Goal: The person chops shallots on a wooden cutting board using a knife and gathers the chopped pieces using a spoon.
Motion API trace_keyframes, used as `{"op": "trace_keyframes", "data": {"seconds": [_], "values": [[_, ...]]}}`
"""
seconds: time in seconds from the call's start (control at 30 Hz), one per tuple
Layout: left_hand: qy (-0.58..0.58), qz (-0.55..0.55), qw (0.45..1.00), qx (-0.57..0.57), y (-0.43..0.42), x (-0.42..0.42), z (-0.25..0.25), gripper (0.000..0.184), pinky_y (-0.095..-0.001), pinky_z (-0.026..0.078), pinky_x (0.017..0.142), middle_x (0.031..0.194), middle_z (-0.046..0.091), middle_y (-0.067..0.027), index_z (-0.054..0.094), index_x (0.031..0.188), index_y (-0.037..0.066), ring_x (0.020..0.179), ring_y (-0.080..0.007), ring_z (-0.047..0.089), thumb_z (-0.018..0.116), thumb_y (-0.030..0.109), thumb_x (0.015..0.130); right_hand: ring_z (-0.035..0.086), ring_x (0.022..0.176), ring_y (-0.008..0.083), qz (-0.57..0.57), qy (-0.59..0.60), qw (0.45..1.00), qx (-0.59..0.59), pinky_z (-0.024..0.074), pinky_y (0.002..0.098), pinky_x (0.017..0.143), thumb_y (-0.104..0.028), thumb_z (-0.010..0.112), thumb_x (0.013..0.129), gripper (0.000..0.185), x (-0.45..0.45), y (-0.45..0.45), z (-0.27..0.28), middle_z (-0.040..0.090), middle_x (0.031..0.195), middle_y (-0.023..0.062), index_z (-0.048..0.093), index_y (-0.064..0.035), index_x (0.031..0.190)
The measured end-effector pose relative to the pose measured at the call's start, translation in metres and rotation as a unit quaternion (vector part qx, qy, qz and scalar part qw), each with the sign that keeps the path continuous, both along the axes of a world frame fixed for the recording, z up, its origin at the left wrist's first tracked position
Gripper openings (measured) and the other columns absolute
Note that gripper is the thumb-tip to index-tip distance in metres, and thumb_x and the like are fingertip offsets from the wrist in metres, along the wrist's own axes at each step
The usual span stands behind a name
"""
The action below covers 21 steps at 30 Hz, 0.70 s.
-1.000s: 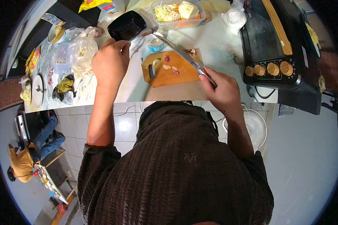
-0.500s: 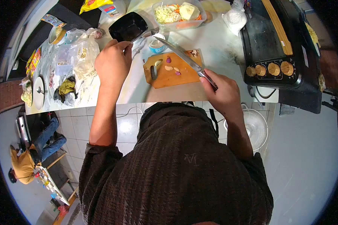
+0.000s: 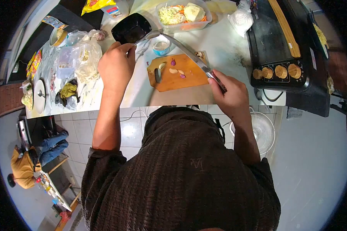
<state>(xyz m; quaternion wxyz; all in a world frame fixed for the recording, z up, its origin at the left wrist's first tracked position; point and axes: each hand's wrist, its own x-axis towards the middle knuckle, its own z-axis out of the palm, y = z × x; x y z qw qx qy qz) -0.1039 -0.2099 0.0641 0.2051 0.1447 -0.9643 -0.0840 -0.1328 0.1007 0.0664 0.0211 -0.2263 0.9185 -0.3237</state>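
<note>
My right hand (image 3: pixel 232 94) is closed round the handle of a long knife (image 3: pixel 187 49), whose blade slants up and left above the wooden cutting board (image 3: pixel 165 82). Pinched in my left hand (image 3: pixel 117 65) is a thin metal utensil (image 3: pixel 145 37); its far end meets or overlaps the knife's tip, and its exact kind is unclear. On the board lie peeled cloves (image 3: pixel 173 71), a purple shallot piece (image 3: pixel 173 62) and small scraps. A blue-and-white tin (image 3: pixel 161 47) stands just beyond the board. Behind my left hand is a black bowl (image 3: pixel 131 27).
A clear tub of shredded vegetables (image 3: pixel 183 17) stands at the back, beside a bag of white powder (image 3: pixel 241 19). To the right is a black stove (image 3: pixel 277 46) with wooden knobs; plastic bags (image 3: pixel 86 59) lie left. A person (image 3: pixel 24 167) sits far left.
The knife's tip has shifted slightly up and left, against the utensil's end. My right hand has moved a little down and right. The person at far left has shifted their legs.
</note>
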Motion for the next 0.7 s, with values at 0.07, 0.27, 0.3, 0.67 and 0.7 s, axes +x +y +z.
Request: {"op": "trace_keyframes", "data": {"seconds": [0.07, 0.27, 0.3, 0.67, 0.7], "values": [[0.010, -0.004, 1.000, -0.003, 0.000, 0.000, -0.001, 0.012, -0.0430, 0.054, 0.062, 0.081, 0.065, -0.0088, 0.078, 0.088, 0.014, 0.070, -0.0333, 0.067, 0.072, 0.024, 0.086, 0.069, 0.076, 0.0350, 0.000, 0.001, 1.000, 0.012, 0.0538, 0.0446, 0.070, -0.027, 0.066, 0.094, 0.032, -0.003, 0.000, -0.003, 0.070, 0.084, 0.0167, 0.070, -0.0042, 0.116], [0.007, -0.001, 1.000, -0.002, 0.002, -0.001, 0.000, 0.011, -0.0425, 0.053, 0.061, 0.081, 0.065, -0.0081, 0.078, 0.088, 0.015, 0.070, -0.0330, 0.067, 0.071, 0.024, 0.086, 0.071, 0.074, 0.0328, 0.005, -0.008, 0.999, 0.032, 0.0540, 0.0376, 0.068, -0.022, 0.071, 0.091, 0.032, -0.003, 0.001, -0.001, 0.071, 0.090, 0.0207, 0.071, -0.0009, 0.115], [0.007, -0.001, 1.000, -0.003, 0.003, -0.001, 0.000, 0.011, -0.0425, 0.053, 0.061, 0.081, 0.065, -0.0081, 0.078, 0.088, 0.015, 0.070, -0.0330, 0.067, 0.071, 0.024, 0.086, 0.071, 0.074, 0.0332, 0.003, -0.006, 1.000, 0.030, 0.0541, 0.0378, 0.068, -0.022, 0.071, 0.091, 0.032, -0.002, 0.001, 0.000, 0.071, 0.090, 0.0203, 0.071, -0.0012, 0.115], [0.025, -0.001, 0.999, 0.024, -0.001, 0.005, 0.011, 0.012, -0.0419, 0.052, 0.060, 0.078, 0.065, -0.0083, 0.079, 0.088, 0.014, 0.068, -0.0315, 0.066, 0.073, 0.024, 0.085, 0.070, 0.078, 0.0311, 0.009, 0.026, 0.997, 0.065, 0.0546, 0.0394, 0.070, -0.023, 0.074, 0.088, 0.032, -0.006, 0.003, -0.010, 0.071, 0.089, 0.0133, 0.072, -0.0071, 0.116], [0.025, -0.001, 0.999, 0.024, 0.001, 0.006, 0.011, 0.012, -0.0419, 0.052, 0.060, 0.078, 0.065, -0.0083, 0.079, 0.088, 0.014, 0.068, -0.0315, 0.066, 0.073, 0.024, 0.085, 0.069, 0.077, 0.0307, 0.008, 0.029, 0.997, 0.072, 0.0544, 0.0390, 0.070, -0.024, 0.074, 0.088, 0.033, -0.006, 0.004, -0.010, 0.070, 0.088, 0.0124, 0.072, -0.0082, 0.116]]}}
